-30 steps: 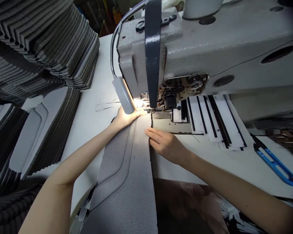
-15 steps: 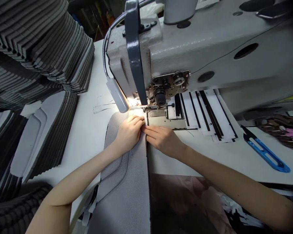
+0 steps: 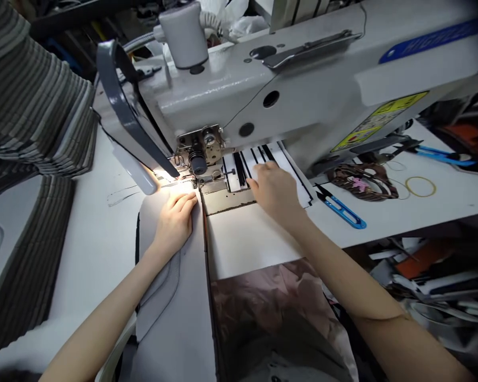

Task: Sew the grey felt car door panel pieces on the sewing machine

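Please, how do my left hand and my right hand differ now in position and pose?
Your left hand lies on the grey fabric panel; your right hand is over the black-and-white strips. The left is beside the lit lamp; the right is farther from it. Both are bare, backs up; the right's grip is unclear.

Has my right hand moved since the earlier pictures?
Yes: against the sewing machine, the right hand has gone rightward, from the edge of the gray panel to the white strips.
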`<control>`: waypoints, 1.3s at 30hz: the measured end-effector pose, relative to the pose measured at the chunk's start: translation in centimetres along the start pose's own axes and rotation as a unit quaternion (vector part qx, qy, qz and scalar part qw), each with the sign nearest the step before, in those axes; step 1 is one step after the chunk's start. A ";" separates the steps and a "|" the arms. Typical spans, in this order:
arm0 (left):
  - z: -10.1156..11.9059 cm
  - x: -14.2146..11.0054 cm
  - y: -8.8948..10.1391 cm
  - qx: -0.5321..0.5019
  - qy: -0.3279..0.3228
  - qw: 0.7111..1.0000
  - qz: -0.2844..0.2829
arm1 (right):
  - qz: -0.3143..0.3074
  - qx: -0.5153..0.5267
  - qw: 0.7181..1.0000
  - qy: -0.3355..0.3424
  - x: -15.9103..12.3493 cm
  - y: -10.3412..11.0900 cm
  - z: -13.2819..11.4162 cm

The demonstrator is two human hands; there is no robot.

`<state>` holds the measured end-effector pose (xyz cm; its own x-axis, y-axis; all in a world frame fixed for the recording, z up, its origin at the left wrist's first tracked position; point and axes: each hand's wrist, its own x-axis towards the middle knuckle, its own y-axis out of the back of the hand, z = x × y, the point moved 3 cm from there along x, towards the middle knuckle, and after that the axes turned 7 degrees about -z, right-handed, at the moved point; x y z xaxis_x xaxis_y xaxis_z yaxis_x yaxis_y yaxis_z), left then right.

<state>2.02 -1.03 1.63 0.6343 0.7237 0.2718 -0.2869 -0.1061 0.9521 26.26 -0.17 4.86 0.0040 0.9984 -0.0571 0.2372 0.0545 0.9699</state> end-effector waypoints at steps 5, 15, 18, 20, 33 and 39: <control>0.1 -0.1 0.0 -0.005 0.008 1.000 0.003 | -0.075 -0.069 0.994 -0.034 2.0 0.6 0.3; 0.1 -0.4 -0.1 -0.022 0.034 0.999 -0.004 | -0.087 -0.067 0.992 -0.059 3.2 0.9 0.7; 0.1 -0.4 -0.1 -0.024 0.039 0.999 -0.007 | -0.099 -0.030 0.992 -0.076 3.9 0.8 1.8; 0.1 -0.4 -0.1 -0.025 0.042 0.999 -0.006 | -0.090 -0.010 0.993 -0.079 4.3 0.7 2.6; 0.4 -0.6 -0.1 -0.040 0.058 0.997 0.006 | -0.157 0.603 0.767 0.153 -6.0 -3.3 -3.7; -0.1 -0.7 0.4 -0.081 0.113 0.989 0.042 | 0.073 0.343 0.875 0.334 -4.7 -4.0 -6.6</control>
<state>1.38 -1.54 1.82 0.4319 0.8527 0.2939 -0.4546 -0.0756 0.8875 18.86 -4.96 2.79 -0.4317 0.7938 0.4284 0.8092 0.1309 0.5728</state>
